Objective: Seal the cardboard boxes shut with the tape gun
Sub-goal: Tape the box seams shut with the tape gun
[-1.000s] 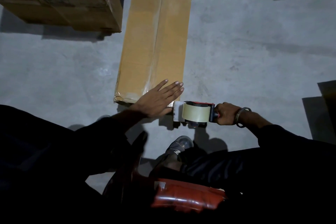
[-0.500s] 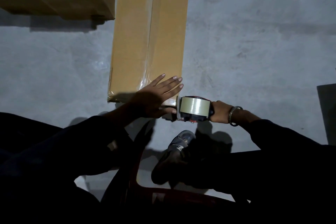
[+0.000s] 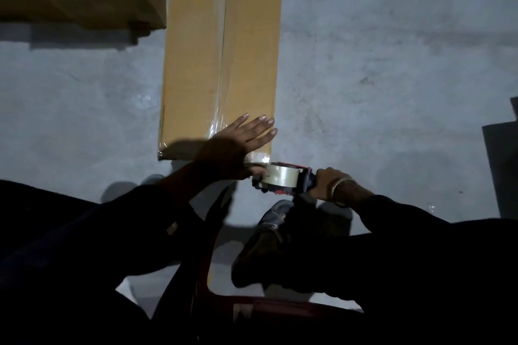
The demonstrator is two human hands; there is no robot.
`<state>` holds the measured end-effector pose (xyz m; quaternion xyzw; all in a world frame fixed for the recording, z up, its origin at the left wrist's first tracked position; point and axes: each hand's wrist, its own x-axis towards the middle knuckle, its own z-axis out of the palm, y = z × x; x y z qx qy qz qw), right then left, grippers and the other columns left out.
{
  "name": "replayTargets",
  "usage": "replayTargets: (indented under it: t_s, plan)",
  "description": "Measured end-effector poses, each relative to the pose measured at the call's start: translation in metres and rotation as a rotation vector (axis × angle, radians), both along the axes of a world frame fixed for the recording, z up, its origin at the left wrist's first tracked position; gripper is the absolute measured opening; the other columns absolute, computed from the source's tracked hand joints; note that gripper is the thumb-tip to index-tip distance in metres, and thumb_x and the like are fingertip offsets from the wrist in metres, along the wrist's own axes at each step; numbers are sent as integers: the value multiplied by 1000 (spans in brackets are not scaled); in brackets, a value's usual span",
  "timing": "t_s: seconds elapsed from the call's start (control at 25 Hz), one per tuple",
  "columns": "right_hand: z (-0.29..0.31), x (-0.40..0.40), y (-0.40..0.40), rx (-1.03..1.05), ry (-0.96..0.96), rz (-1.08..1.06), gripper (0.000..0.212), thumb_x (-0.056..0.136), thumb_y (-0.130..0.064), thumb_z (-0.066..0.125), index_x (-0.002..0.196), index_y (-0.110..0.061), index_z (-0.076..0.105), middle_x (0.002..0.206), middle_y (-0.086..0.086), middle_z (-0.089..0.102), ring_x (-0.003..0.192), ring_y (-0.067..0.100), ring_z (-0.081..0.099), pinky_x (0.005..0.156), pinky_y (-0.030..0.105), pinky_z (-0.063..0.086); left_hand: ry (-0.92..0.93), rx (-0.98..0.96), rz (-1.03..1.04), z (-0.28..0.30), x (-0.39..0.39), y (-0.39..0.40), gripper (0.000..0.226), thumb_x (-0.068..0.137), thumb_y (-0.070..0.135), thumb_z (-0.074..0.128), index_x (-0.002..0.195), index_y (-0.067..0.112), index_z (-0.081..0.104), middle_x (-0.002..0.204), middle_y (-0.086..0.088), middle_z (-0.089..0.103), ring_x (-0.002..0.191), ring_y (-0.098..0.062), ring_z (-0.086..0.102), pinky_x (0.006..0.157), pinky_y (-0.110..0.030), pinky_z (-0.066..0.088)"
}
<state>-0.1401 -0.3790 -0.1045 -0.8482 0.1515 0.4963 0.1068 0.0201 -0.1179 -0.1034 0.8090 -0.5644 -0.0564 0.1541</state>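
Head view: left hand (image 3: 241,140) flat on box (image 3: 221,45).

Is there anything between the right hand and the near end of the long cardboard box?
Yes, in the head view: the red-framed tape gun with its clear roll, gripped by the right hand, reaches the long flat brown cardboard box at its near corner.

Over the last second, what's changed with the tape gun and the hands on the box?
The tape gun, gripped by the right hand, has moved in to the near end of the long box, beside the left hand. That hand stays flat on the box. The box hasn't shifted.
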Motion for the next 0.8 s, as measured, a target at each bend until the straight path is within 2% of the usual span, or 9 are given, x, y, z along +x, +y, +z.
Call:
replayTargets:
  t_s: [0.12, 0.28, 0.4, 0.48, 0.52, 0.6, 0.68, 0.8]
  plan:
    - [7, 3, -2, -46, 1, -49, 59, 81, -55, 68, 126, -18, 64, 129, 13, 66, 115, 34, 66, 89, 36, 53, -12, 9, 12, 6, -4, 2, 98, 90, 79, 56, 157, 8, 43, 166, -15, 34, 156, -29, 30, 127, -53, 21]
    - [47, 22, -33, -171, -44, -85, 67, 81, -60, 68, 131, -16, 62, 133, 14, 63, 120, 34, 63, 93, 39, 52, -7, -74, 3, 16, -10, 1, 90, 97, 69, 55, 157, 5, 41, 167, -15, 32, 157, -29, 28, 126, -54, 24]
    - [92, 34, -58, -251, -77, -101, 62, 84, -55, 66, 131, -15, 62, 135, 15, 62, 122, 34, 62, 95, 38, 52, -73, 90, 31, 18, -19, -1, 86, 102, 69, 41, 164, 11, 26, 173, -9, 16, 161, -23, 12, 127, -53, 17]
    - [125, 37, -74, -270, -95, -137, 45, 84, -49, 67, 114, -16, 68, 125, 16, 67, 107, 34, 65, 89, 36, 53, -106, 178, 41, 19, -21, -6, 85, 104, 70, 32, 164, 11, 25, 174, -10, 11, 161, -24, 8, 128, -55, 12]
    - [142, 37, -80, -277, -104, -166, 33, 83, -47, 68, 98, -18, 69, 115, 14, 71, 95, 32, 65, 83, 34, 53, -124, 215, 49, 19, -23, -9, 83, 105, 68, 29, 164, 10, 26, 174, -11, 11, 161, -26, 8, 127, -57, 11]
    - [178, 41, -88, -304, -140, -220, 25, 81, -43, 69, 77, -18, 70, 91, 9, 74, 75, 28, 65, 72, 32, 54, -175, 277, 50, 18, -25, -12, 82, 106, 68, 24, 162, 9, 28, 173, -14, 11, 161, -29, 9, 126, -58, 12]
    - [206, 36, -86, -277, -179, -311, 25, 79, -40, 68, 69, -17, 74, 71, 6, 72, 64, 26, 69, 62, 34, 59, -197, 328, 35, 21, -26, -12, 84, 106, 69, 21, 163, 8, 25, 174, -15, 6, 161, -30, 7, 126, -57, 12]
    - [220, 21, -77, -186, -307, -540, 27, 67, -39, 70, 70, -12, 75, 66, 9, 73, 64, 30, 74, 60, 47, 65, -149, 387, 107, 27, -32, -14, 90, 99, 76, 18, 166, 15, 17, 174, -12, -2, 161, -30, 2, 127, -57, 10]
